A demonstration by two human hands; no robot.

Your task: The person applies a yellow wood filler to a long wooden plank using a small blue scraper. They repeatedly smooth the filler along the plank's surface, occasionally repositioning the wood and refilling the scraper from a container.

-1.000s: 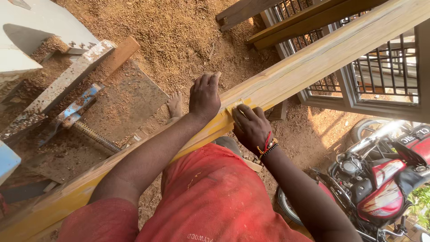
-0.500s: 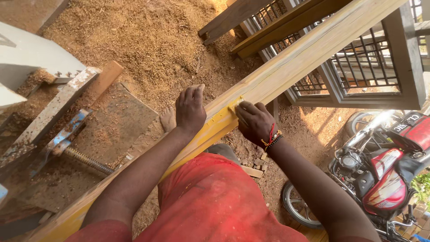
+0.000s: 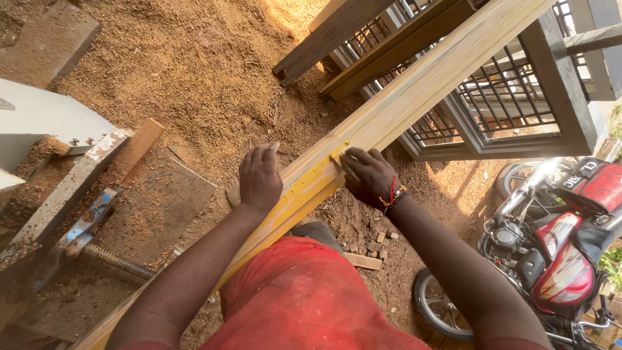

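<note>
Head view: sawdust floor (image 3: 194, 71), red motorcycle (image 3: 564, 253) at four o'clock. Left hand (image 3: 260, 178) lies flat on long wooden beam (image 3: 414, 97); right hand (image 3: 368, 176) presses yellow filler (image 3: 311, 181) there.

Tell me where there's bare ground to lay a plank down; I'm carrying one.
Free: the sawdust ground between the grey machine and the leaning dark boards. Crowded: under the long beam by the wood scraps, and right, by the red motorcycle and barred frames.
</note>
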